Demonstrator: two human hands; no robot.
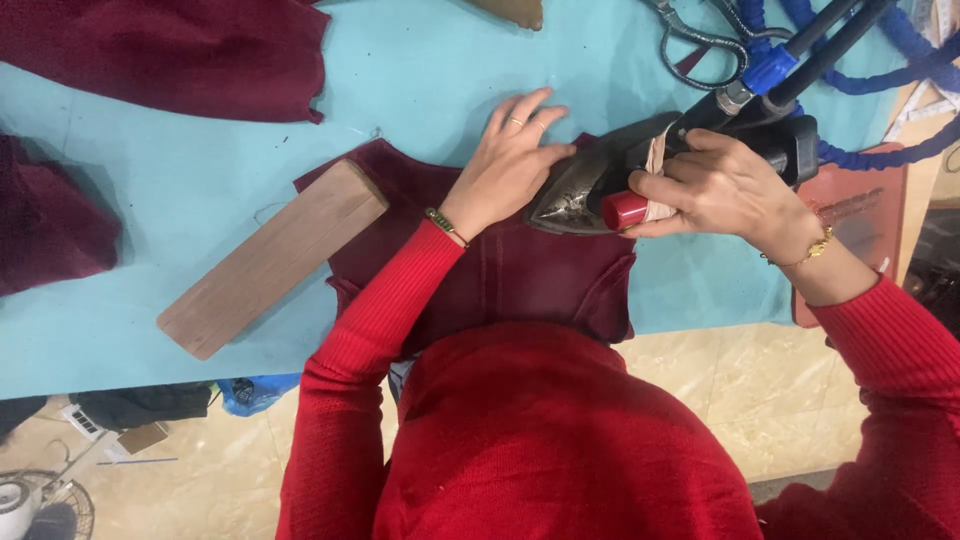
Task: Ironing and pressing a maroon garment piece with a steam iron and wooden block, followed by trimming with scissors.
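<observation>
Nearest to the camera, the person in the red sweater is leaning over the edge of the turquoise table (pixel 420 60). Just beyond the body, a dark maroon garment piece (pixel 520 280) is lying flat on the table, partly hanging toward the person.

The left hand (pixel 510 165) is resting open on the cloth, fingers spread, pressing it flat just beside the tip of the iron. The right hand (pixel 715 185) is closing around the handle of the steam iron (pixel 590 185), which is sitting on the far right part of the garment piece. So the two hands are apart, one on the cloth and one clamped on the iron.

I judge that the pressing step is in progress, probably at a seam. The next move seems to call for sliding the iron along while the left hand is keeping clear of the hot tip.

A wooden block (pixel 270 260) is lying to the left, touching the garment's edge. Farther away, scissors (pixel 700 45) and blue hoses (pixel 900 60) are lying at the far right, and more maroon cloth (pixel 170 55) at the far left.
</observation>
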